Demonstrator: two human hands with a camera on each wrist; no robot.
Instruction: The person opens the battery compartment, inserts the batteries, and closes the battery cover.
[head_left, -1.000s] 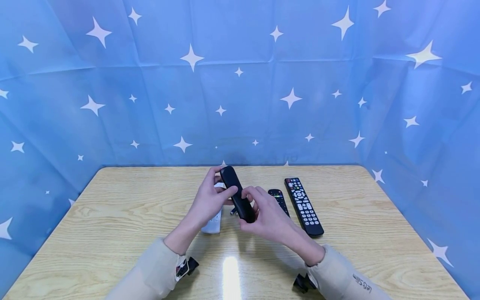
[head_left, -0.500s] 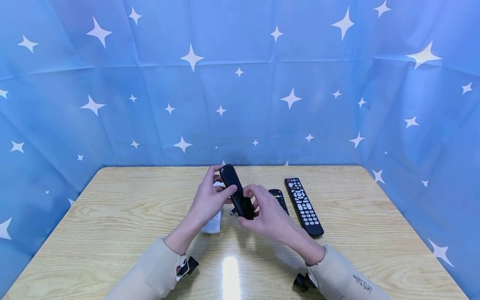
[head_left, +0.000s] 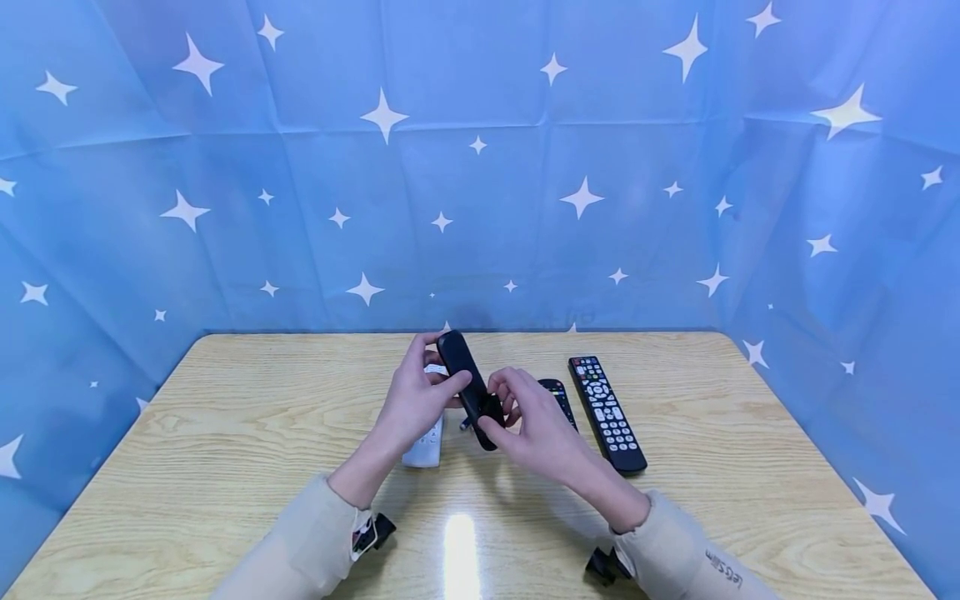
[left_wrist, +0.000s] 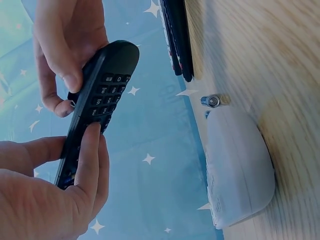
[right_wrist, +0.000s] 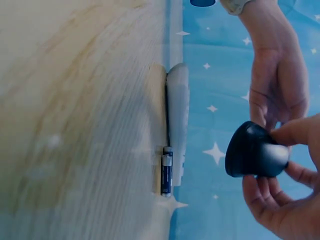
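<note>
A black remote control (head_left: 463,367) is held tilted above the table, its smooth back toward the head camera. My left hand (head_left: 412,400) grips its upper part, thumb on the back and fingers on the button side, as the left wrist view shows. At the lower end my right hand (head_left: 536,425) pinches a dark battery cover (head_left: 491,408) that stands out from the back. In the right wrist view the remote (right_wrist: 257,152) appears end-on between both hands. Under the hands lies a white remote (head_left: 424,448), with batteries (right_wrist: 166,175) beside it.
To the right, a smaller black remote (head_left: 558,396) is partly hidden by the right hand. A longer black remote (head_left: 609,417) lies beside it, buttons up. The wooden table (head_left: 247,417) ends against a blue star-patterned curtain (head_left: 480,208).
The battery cover has come away from the remote's back at the lower end, in the right fingers. The right hand has shifted slightly; the left hand stays nearly still.
</note>
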